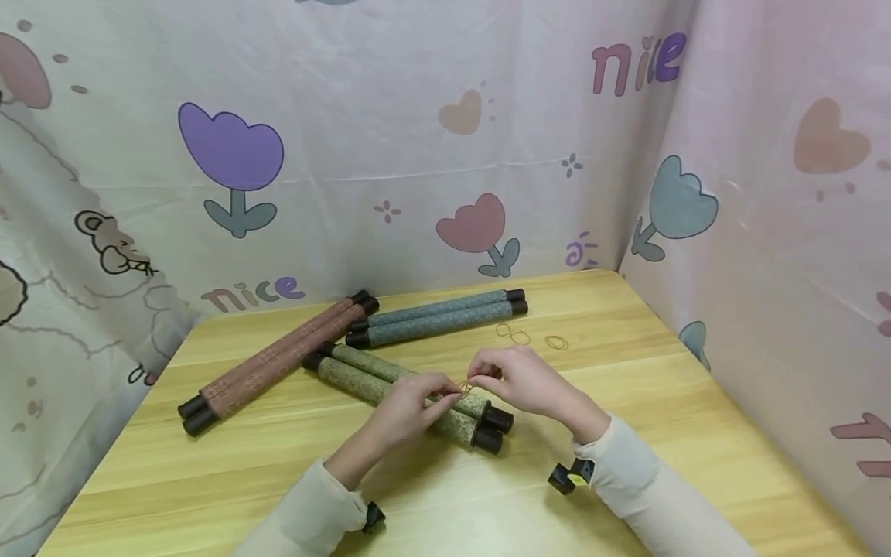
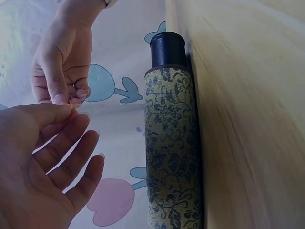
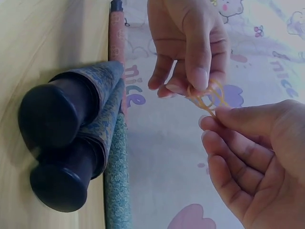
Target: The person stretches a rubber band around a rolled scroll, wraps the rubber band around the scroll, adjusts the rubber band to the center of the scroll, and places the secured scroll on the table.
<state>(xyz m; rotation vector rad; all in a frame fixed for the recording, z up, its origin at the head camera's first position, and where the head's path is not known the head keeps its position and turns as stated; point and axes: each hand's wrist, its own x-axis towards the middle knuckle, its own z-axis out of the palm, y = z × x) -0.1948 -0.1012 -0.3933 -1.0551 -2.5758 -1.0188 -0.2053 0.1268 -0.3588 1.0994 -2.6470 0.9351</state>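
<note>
Both hands meet over a pair of green floral-patterned scrolls [image 1: 356,379] with dark end knobs, lying side by side on the table. My left hand [image 1: 407,410] pinches a thin yellow-orange rubber band [image 3: 207,99] between thumb and forefinger. From the other side my right hand [image 1: 525,379] pinches the same looped band with its thumb and fingertips. In the right wrist view the band shows several crossing loops between the fingertips. The left wrist view has one green scroll [image 2: 171,143] beside the left hand, whose other fingers are spread loosely.
A pair of reddish scrolls [image 1: 271,358] lies slantwise at the left, and blue-green scrolls [image 1: 438,316] lie at the back. Two loose rubber bands, one twisted [image 1: 513,334] and one coiled [image 1: 557,343], lie right of them. A printed curtain [image 1: 362,124] encloses the wooden table [image 1: 661,433].
</note>
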